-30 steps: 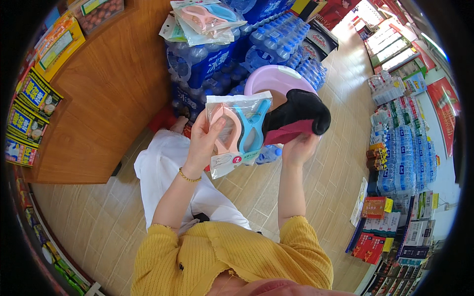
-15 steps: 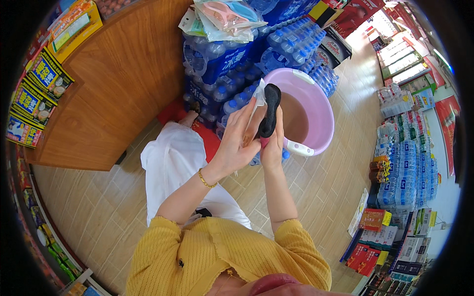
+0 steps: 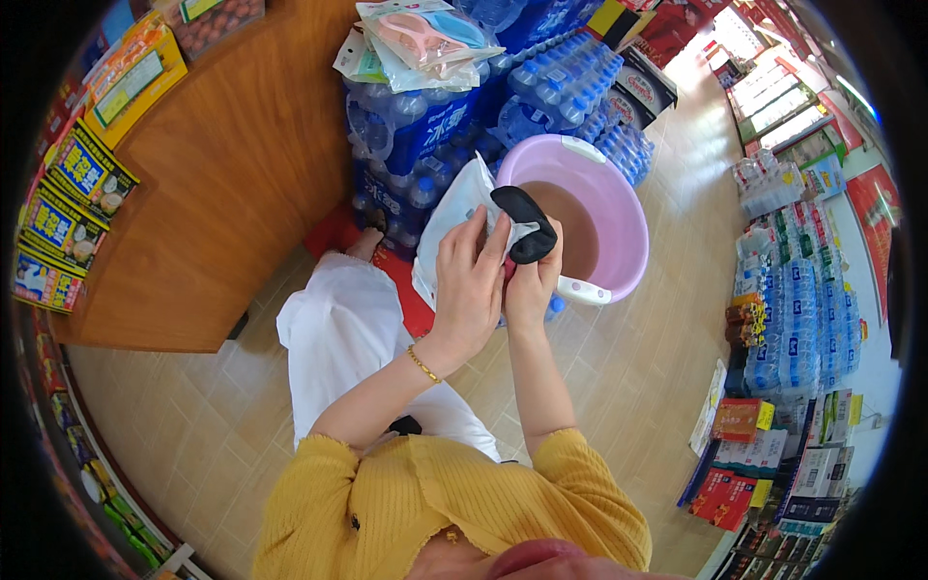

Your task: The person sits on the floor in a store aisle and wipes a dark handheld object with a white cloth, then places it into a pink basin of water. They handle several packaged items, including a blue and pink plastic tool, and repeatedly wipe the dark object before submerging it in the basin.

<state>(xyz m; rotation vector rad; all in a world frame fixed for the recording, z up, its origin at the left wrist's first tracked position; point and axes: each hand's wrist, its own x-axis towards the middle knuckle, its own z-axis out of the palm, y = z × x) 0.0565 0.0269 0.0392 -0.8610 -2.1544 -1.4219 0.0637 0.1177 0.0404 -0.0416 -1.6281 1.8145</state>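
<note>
Left hand [image 3: 467,290] grips white plastic packet [image 3: 449,210]; right hand [image 3: 530,292] grips black cloth bundle [image 3: 522,206], touching the packet. Lilac tub [image 3: 630,227] of brownish liquid [image 3: 574,217] just beyond.

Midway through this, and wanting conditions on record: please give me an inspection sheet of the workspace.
Surface: pale plank-patterned floor; wooden counter at left.
Job's things: white packet and black item, close together.
Clutter: pink-and-blue packaged items atop blue bottle packs; purple basin holding brownish liquid.
Grips: left grip closed on the packet; right grip closed on the black item.
Cables: nothing seen around either grip.
Surroundings: wrapped bottles and red boxes along the right.
</note>
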